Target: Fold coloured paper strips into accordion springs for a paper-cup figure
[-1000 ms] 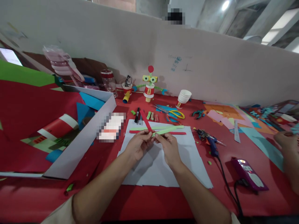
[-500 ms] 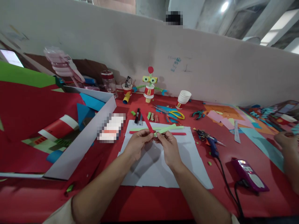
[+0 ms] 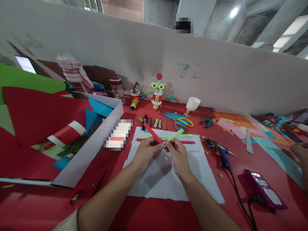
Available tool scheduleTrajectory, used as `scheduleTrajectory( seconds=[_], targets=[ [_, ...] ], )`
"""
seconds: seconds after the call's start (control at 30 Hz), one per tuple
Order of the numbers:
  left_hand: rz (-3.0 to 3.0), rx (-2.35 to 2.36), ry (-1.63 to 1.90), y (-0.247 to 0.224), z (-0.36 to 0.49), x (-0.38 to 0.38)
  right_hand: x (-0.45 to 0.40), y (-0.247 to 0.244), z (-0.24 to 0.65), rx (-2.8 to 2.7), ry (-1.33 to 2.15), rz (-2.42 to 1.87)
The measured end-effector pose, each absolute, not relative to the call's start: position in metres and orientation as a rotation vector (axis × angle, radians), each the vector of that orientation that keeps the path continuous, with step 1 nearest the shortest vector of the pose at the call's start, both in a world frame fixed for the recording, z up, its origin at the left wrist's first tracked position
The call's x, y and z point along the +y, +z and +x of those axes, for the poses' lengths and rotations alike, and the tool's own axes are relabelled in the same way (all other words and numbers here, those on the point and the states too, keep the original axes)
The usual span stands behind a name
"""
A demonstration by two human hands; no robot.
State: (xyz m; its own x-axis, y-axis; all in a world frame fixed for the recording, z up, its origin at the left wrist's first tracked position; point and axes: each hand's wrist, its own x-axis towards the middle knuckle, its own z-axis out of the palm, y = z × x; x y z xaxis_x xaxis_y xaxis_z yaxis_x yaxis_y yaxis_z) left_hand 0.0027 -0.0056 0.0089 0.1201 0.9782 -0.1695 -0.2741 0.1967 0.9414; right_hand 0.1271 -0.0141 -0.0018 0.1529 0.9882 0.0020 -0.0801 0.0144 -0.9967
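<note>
"How are those strips held?"

"Pinched: the left hand (image 3: 145,152) has the red strip (image 3: 152,132), the right hand (image 3: 179,155) the pale green strip (image 3: 176,135), thumbs against fingers where the ends meet, over the white sheets (image 3: 166,183). Red slants toward eleven o'clock, green toward one."

"Why each grip so close?"

"To keep the ends lined up, I'd guess; fingertips hide the join."

"And beyond?"

"A flat green strip (image 3: 188,136) and flat red strip (image 3: 191,142) lie across the sheets' far end, handy to reach. The sheets probably shield the red counter (image 3: 154,215)."

"Anything in the way?"

"The glue gun (image 3: 224,158) sits at three o'clock, its cord (image 3: 237,189) trailing toward five, where it might snag. The white box (image 3: 96,144) limits room at nine. Yellow-handled scissors (image 3: 186,120) lie at one; the cup figure (image 3: 157,97) stands at twelve."
</note>
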Motion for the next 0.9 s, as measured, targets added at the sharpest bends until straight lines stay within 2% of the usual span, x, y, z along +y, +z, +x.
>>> scheduleTrajectory(
  seconds=[0.4,0.63,0.9],
  targets=[
    [0.809,1.008,1.144,0.0031,0.0038,-0.0033,-0.0147,0.0022,0.1263,-1.088,1.154,-1.193],
    [0.522,0.946,1.177,0.0072,-0.0006,0.0007,-0.0173,-0.0003,0.1253,-1.179,1.215,-1.073],
    [0.33,0.912,1.126,0.0094,-0.0019,0.001,-0.0221,-0.0008,0.1206,-1.405,0.859,-1.156]
  ],
)
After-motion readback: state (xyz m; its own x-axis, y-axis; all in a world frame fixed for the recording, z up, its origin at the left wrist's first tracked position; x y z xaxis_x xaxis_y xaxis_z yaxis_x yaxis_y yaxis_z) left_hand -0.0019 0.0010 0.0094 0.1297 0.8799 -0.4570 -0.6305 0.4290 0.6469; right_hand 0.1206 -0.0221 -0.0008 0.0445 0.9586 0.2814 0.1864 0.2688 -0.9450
